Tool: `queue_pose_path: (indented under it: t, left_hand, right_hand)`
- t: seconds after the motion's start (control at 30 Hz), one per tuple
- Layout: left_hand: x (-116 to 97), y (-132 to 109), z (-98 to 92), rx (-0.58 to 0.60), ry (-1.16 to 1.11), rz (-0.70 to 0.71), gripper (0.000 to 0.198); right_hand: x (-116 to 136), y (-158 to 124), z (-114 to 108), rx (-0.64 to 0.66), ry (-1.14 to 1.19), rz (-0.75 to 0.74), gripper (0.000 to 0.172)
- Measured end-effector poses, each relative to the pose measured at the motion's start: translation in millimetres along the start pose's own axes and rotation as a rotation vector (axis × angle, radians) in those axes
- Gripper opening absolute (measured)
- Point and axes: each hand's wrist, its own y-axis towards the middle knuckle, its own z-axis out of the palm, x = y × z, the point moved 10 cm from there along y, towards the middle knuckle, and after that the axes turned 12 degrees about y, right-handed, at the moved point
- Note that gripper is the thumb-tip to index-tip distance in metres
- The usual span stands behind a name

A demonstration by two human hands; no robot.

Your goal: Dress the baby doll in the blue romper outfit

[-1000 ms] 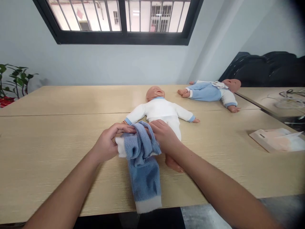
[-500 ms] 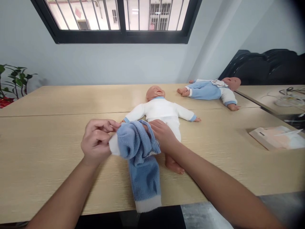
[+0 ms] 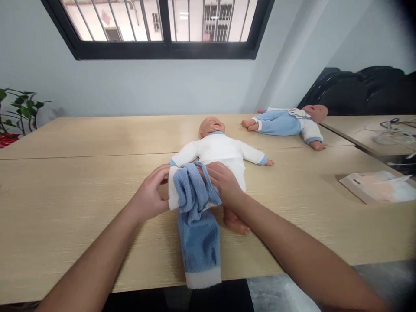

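Note:
A baby doll [image 3: 218, 147] in a white top lies on its back on the wooden table [image 3: 65, 190], head away from me. Blue fleece trousers [image 3: 197, 225] with white cuffs lie over its lower body, one leg hanging toward the table's front edge. My left hand [image 3: 150, 196] pinches the white waistband edge on the left. My right hand [image 3: 224, 182] grips the bunched blue fabric on the right, over the doll's hip. One bare doll foot [image 3: 236, 224] shows below my right wrist.
A second doll [image 3: 287, 123] in blue and white lies at the back right. A flat pale packet [image 3: 377, 187] rests on the right. A potted plant [image 3: 17, 113] stands at far left. Black chairs [image 3: 360, 91] and cables [image 3: 394, 134] are beyond the right table.
My left hand pulled the waistband out to the left half a second ago, then came back in toward the doll. The trousers' top has shifted slightly up and right. My right hand stayed put.

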Motion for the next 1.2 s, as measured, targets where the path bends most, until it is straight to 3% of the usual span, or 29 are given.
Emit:
queue_pose_path:
  t: [0.2, 0.33, 0.43, 0.57, 0.7, 0.77, 0.83, 0.97, 1.0, 1.03, 1.13, 1.2]
  left_hand:
    - [0, 3, 15.6, -0.017, 0.065, -0.173, 0.06]
    - [-3, 5, 6.9, -0.098, 0.166, -0.153, 0.024]
    - [3, 4, 1.5, -0.143, 0.198, -0.164, 0.011]
    - [15, 3, 9.7, -0.056, 0.251, -0.235, 0.015]
    - [18, 4, 20.2, 0.11, 0.262, -0.227, 0.023]
    - [23, 3, 22.0, 0.203, 0.259, -0.271, 0.012]
    - [31, 0, 17.6, 0.263, 0.302, -0.346, 0.004]
    - [45, -6, 4.6, 0.307, 0.358, -0.458, 0.019]
    - [48, -7, 2.4, 0.305, 0.35, -0.476, 0.019]
    - [51, -8, 0.6, 0.297, 0.339, -0.492, 0.019]
    - [57, -9, -1.6, 0.275, 0.31, -0.514, 0.019]
    - [59, -9, -0.9, 0.281, 0.295, -0.509, 0.018]
  right_hand:
    - [1, 1, 12, 0.05, -0.004, 0.054, 0.013]
    - [1, 2, 28, 0.175, -0.034, 0.087, 0.013]
    - [-2, 3, 30, 0.26, 0.218, 0.129, 0.021]
    - [-7, 8, 11, 0.227, 0.589, 0.192, 0.042]
    - [-9, 8, 10, 0.223, 0.481, 0.217, 0.035]
    - [-17, 6, 10, 0.182, 0.418, 0.272, 0.026]
    - [-36, 1, 6, 0.086, 0.479, 0.417, 0.03]
    - [-81, -22, -12, -0.233, 0.896, 0.801, 0.047]
    - [-84, -25, -11, -0.213, 0.995, 0.861, 0.052]
    - [-82, -25, -5, -0.114, 1.058, 0.9, 0.053]
    - [-52, -30, 19, 0.423, 1.072, 0.915, 0.046]
    - [-38, -34, 25, 0.616, 1.027, 0.886, 0.036]
